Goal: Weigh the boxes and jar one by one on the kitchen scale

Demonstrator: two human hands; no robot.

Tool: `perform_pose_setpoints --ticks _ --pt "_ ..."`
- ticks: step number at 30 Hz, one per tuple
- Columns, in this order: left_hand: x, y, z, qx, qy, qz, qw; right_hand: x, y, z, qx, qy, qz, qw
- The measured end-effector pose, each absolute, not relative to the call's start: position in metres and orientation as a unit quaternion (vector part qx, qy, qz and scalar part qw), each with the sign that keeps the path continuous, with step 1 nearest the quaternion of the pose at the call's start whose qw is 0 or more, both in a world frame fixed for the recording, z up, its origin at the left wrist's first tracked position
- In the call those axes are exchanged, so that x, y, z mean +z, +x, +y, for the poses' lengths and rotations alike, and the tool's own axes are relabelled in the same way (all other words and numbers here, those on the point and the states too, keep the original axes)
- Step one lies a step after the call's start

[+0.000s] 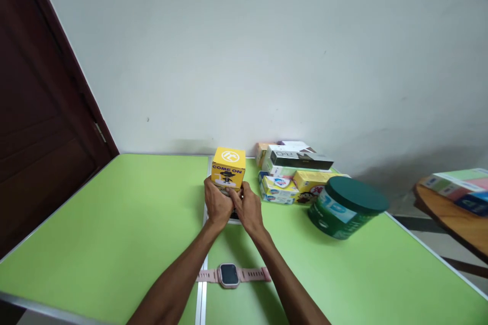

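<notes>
A yellow cardboard box [229, 167] printed "COME ON" with a dark hatted figure stands near the middle of the table. My left hand [218, 203] is closed around its lower left side. Gripping the lower right side is my right hand [247, 208], its thumb meeting the left one at the front. Under my hands shows a dark, light-edged thing [234, 216], mostly hidden, so I cannot tell what it is. Closer to me, a smartwatch [229, 275] with a pink strap lies face up between my forearms, its strap ends partly covered by them.
On the green table [114, 228], right of my hands, are a yellow soap box [278, 195], another yellow box [310, 177], a stack topped by a black box [301, 160] and a tilted green tub [345, 208]. More boxes [461, 188] lie on a wooden surface [450, 213] at right.
</notes>
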State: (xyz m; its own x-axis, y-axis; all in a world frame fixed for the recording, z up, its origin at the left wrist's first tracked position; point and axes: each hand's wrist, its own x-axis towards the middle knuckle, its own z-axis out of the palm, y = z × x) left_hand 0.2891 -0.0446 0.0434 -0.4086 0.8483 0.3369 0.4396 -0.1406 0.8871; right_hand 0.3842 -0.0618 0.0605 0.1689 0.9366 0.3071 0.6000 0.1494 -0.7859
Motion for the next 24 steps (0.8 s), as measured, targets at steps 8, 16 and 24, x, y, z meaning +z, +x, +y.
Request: perform_pose_setpoints --ticks 8,16,24 --pt "0.033 0.284 -0.05 0.554 0.559 0.597 0.156 0.057 0.388 -0.067 0.28 -0.564 -0.605 0.488" --pt "-0.001 0.178 -0.069 0.517 0.589 0.59 0.196 0.011 0.463 -0.124 0.265 -0.63 -0.5 0.532" --pt "0.017 0.15 -0.045 0.477 0.623 0.558 0.271 0.009 0.45 -0.112 0.266 -0.602 -0.518 0.546"
